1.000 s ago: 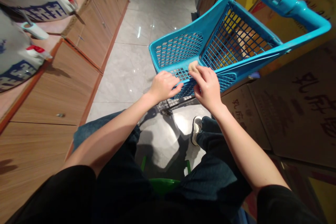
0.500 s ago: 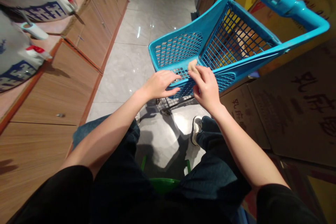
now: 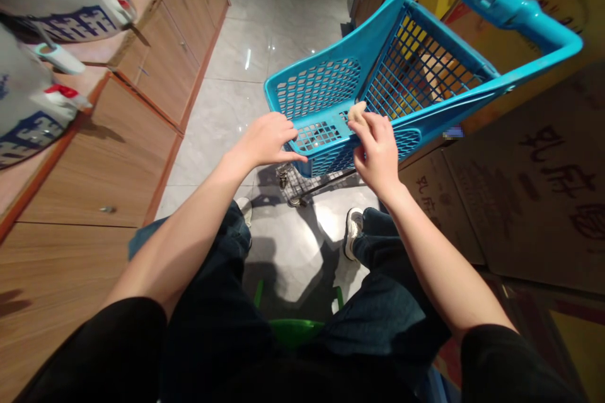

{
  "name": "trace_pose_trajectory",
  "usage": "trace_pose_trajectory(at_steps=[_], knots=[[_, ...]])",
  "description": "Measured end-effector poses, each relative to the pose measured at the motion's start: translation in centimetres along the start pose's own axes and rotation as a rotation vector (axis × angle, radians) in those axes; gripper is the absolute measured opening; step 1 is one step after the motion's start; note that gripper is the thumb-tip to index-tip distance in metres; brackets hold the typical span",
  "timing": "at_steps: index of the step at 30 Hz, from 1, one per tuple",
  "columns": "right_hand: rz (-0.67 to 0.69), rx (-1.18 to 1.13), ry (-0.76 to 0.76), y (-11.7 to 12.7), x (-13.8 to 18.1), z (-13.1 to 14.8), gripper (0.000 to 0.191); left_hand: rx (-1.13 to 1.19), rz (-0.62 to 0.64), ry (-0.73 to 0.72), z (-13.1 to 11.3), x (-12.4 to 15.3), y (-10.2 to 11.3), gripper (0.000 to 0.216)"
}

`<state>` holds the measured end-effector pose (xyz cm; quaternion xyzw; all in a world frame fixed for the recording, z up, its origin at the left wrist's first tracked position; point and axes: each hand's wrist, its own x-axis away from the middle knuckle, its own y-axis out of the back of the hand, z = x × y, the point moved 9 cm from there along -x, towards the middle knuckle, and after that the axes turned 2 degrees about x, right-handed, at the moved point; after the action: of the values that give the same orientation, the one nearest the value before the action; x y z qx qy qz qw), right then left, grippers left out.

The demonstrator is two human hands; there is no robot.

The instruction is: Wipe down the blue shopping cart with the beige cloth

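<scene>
A blue plastic shopping cart [image 3: 340,116] with lattice sides stands in front of me, its handle towards the upper right. My right hand [image 3: 378,154] is at the cart's near side rim, fingers closed on a small, soft-looking beige piece [image 3: 358,114]; most of it is hidden behind the fingers, so I cannot tell exactly what it is. At the cart's left front corner is my left hand [image 3: 271,140]. Its thumb stretches apart from the fingers and nothing is held in it. Whether those fingertips touch the rim I cannot make out.
Wooden cabinets [image 3: 118,151] line the left side, topped by large white-and-blue jars [image 3: 28,88] with taps. Printed cardboard boxes [image 3: 534,201] are stacked on the right. Beneath the cart shows a wheeled metal frame [image 3: 302,192] on the tiled floor [image 3: 236,44]. A green seat edge [image 3: 295,330] is below me.
My left hand has moved left, away from the right hand, to the cart's corner. The right hand has shifted slightly right with the beige piece. The view has moved slightly.
</scene>
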<state>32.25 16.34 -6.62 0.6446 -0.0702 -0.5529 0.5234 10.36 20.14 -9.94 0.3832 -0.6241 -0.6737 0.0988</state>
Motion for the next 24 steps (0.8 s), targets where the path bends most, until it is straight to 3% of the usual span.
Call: trace_pose_trajectory(at_steps=[4,6,9,12,14,16,21,24], knots=[[0.042,-0.062,0.176,-1.5,0.7,5.1,0.054,-0.027,-0.019,-0.026,-1.8,-0.2,0.2,0.073],[0.079,-0.078,0.232,-1.7,0.7,5.9,0.052,-0.005,-0.036,-0.023,-2.4,-0.2,0.4,0.074],[0.111,-0.061,0.161,-1.1,0.2,3.3,0.057,0.017,-0.042,-0.012,-2.7,-0.1,0.4,0.075],[0.058,-0.029,0.003,0.1,-0.3,-1.1,0.061,-0.032,-0.027,-0.008,-2.8,-0.2,0.2,0.071],[0.021,-0.035,-0.037,0.5,-0.3,-2.4,0.064,-0.078,-0.022,-0.002,-2.9,-0.3,0.1,0.069],[0.004,-0.048,-0.012,0.1,0.0,-1.8,0.067,-0.107,-0.026,0.011,-3.1,-0.5,0.1,0.069],[0.084,-0.115,0.162,-1.9,0.6,3.2,0.061,-0.101,-0.053,0.062,-3.6,-0.9,0.1,0.068],[0.109,-0.129,0.19,-2.0,0.2,3.4,0.062,-0.132,-0.054,0.081,-4.1,-1.2,0.0,0.068]])
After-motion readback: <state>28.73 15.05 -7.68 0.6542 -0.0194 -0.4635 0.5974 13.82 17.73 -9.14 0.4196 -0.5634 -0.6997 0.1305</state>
